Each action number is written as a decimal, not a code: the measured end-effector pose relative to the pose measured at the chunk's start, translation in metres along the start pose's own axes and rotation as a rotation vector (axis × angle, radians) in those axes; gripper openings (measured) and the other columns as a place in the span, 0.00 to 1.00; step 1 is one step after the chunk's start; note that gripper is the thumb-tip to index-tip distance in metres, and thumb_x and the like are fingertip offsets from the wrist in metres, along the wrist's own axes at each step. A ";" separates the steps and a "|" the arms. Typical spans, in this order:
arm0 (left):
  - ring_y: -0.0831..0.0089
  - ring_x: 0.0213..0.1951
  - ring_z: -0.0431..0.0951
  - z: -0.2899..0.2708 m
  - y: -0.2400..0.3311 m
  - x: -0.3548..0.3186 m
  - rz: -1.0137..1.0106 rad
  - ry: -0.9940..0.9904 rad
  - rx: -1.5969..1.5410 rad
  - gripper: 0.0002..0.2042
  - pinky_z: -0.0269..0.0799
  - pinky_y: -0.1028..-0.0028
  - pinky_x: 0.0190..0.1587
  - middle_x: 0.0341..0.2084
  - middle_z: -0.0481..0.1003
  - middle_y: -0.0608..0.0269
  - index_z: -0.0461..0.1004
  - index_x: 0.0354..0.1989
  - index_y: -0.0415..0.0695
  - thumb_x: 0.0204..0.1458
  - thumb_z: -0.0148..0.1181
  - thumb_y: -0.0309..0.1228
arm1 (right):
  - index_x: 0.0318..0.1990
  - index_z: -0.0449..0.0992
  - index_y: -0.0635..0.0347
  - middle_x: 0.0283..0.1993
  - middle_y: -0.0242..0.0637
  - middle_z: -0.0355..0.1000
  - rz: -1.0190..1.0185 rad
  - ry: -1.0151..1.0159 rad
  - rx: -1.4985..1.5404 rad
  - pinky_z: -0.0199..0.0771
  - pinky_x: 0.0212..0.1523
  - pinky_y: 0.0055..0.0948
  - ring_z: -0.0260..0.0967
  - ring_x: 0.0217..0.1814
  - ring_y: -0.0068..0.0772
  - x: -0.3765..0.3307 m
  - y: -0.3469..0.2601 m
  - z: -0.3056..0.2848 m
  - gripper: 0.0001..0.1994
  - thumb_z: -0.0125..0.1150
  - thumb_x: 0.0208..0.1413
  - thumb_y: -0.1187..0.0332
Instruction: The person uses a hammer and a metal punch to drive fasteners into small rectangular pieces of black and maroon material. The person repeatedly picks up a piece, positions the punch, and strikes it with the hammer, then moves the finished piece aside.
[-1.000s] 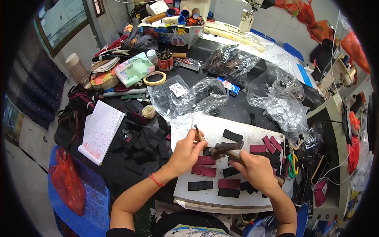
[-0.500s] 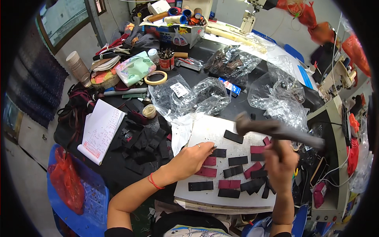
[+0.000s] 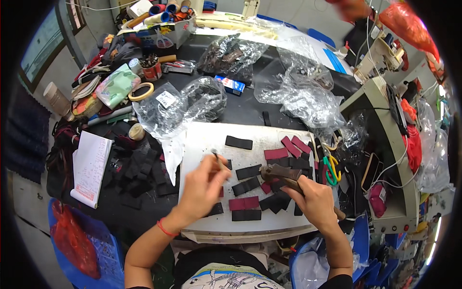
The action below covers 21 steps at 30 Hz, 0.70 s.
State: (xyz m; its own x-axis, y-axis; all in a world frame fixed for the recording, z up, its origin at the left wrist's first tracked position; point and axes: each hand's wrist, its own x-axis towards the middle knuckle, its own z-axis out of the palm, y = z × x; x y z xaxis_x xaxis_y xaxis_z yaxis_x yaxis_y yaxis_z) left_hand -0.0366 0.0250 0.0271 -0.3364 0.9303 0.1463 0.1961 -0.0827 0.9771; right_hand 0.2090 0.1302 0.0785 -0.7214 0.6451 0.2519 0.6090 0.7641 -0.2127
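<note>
My left hand is raised over the left part of a white board. Its fingers pinch a short, thin metal punch, slightly blurred. On the right, my right hand grips a hammer by its wooden handle, with the head low above the strips. Black fabric strips and burgundy fabric strips lie spread over the board. Several overlap under and beside the hammer head. My left hand partly covers the strips beneath it.
Left of the board lie a pile of black pieces and an open notebook. Clear plastic bags rest behind it. Scissors with green and yellow handles sit at its right edge. A tape roll is farther back.
The hammer has come down from its blurred raised position. My left hand has lifted off the strips, still pinching the punch. The view has shifted to the right.
</note>
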 end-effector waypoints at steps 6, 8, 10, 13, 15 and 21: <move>0.73 0.39 0.80 0.030 0.002 -0.010 -0.068 -0.145 0.049 0.09 0.75 0.74 0.43 0.33 0.77 0.56 0.65 0.46 0.36 0.59 0.52 0.22 | 0.27 0.65 0.55 0.16 0.35 0.65 -0.019 -0.064 -0.005 0.61 0.13 0.35 0.65 0.13 0.40 -0.023 -0.006 0.003 0.17 0.65 0.52 0.55; 0.72 0.41 0.79 0.022 0.000 -0.008 -0.061 -0.114 0.088 0.08 0.76 0.75 0.44 0.34 0.77 0.56 0.65 0.46 0.36 0.59 0.51 0.22 | 0.27 0.64 0.55 0.17 0.35 0.66 0.003 -0.072 0.032 0.61 0.14 0.35 0.66 0.14 0.39 -0.026 -0.007 -0.001 0.17 0.65 0.52 0.55; 0.72 0.41 0.79 0.024 0.005 -0.004 -0.099 -0.054 -0.049 0.08 0.76 0.75 0.45 0.35 0.76 0.56 0.64 0.47 0.36 0.60 0.50 0.22 | 0.29 0.68 0.56 0.19 0.35 0.68 0.020 -0.038 0.061 0.62 0.16 0.35 0.67 0.16 0.40 -0.028 -0.001 -0.002 0.15 0.65 0.52 0.57; 0.71 0.42 0.79 0.041 0.008 0.004 -0.114 0.010 -0.217 0.09 0.77 0.74 0.45 0.37 0.75 0.57 0.63 0.48 0.37 0.61 0.49 0.23 | 0.35 0.74 0.57 0.23 0.37 0.71 0.074 0.036 0.111 0.65 0.19 0.34 0.69 0.19 0.40 -0.026 0.009 -0.009 0.11 0.67 0.51 0.62; 0.71 0.43 0.78 0.055 0.005 0.009 -0.134 -0.001 -0.280 0.10 0.77 0.74 0.45 0.38 0.74 0.57 0.62 0.49 0.36 0.61 0.49 0.23 | 0.37 0.77 0.59 0.25 0.39 0.74 0.139 0.079 0.168 0.67 0.22 0.32 0.71 0.21 0.39 -0.026 0.011 -0.015 0.10 0.68 0.49 0.66; 0.71 0.43 0.79 0.066 -0.015 0.009 -0.190 0.000 -0.222 0.10 0.78 0.76 0.44 0.38 0.75 0.56 0.62 0.48 0.36 0.60 0.50 0.23 | 0.38 0.79 0.66 0.27 0.43 0.76 0.181 0.085 0.265 0.70 0.28 0.28 0.74 0.25 0.37 -0.033 0.019 -0.021 0.11 0.69 0.47 0.72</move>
State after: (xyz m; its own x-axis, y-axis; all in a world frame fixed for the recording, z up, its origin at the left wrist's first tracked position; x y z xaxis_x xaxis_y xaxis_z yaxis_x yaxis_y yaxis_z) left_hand 0.0181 0.0580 0.0040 -0.3476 0.9367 -0.0424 -0.0767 0.0167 0.9969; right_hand 0.2510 0.1235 0.0860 -0.5722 0.7769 0.2628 0.6101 0.6174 -0.4966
